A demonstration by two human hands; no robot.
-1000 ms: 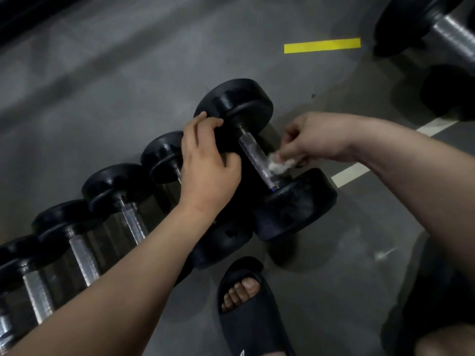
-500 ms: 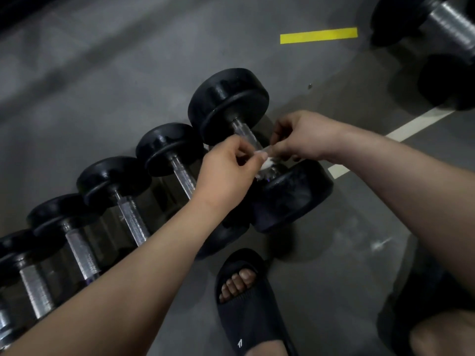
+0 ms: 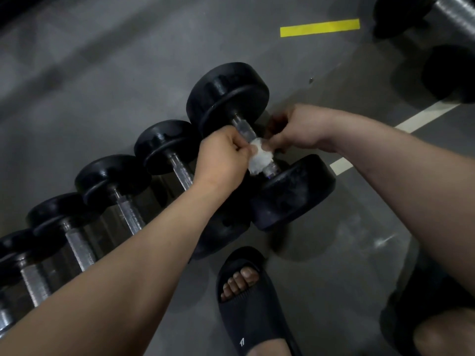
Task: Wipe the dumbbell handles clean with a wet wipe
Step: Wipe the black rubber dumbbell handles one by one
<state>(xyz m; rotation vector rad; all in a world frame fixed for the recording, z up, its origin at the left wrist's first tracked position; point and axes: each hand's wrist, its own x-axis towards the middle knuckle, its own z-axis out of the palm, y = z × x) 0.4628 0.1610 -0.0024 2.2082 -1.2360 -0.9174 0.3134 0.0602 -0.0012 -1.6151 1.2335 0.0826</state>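
A large black dumbbell (image 3: 228, 96) lies on the grey floor at the right end of a row. Its metal handle (image 3: 244, 128) shows between the two heads. A white wet wipe (image 3: 261, 158) is draped over the lower half of that handle. My left hand (image 3: 222, 158) pinches the wipe's left side. My right hand (image 3: 295, 129) pinches its right side from across the handle. The handle under the wipe is hidden.
Several smaller black dumbbells (image 3: 164, 147) run in a row down to the lower left. Another big dumbbell (image 3: 452, 70) lies at the top right. My foot in a black slide sandal (image 3: 253, 301) stands just below. Yellow tape (image 3: 320, 27) and a white line (image 3: 424, 115) mark the floor.
My left hand left the dumbbell's head and came to the handle, taking the wipe's left side. The wipe, crumpled in my right hand before, now spreads over the handle between both hands.
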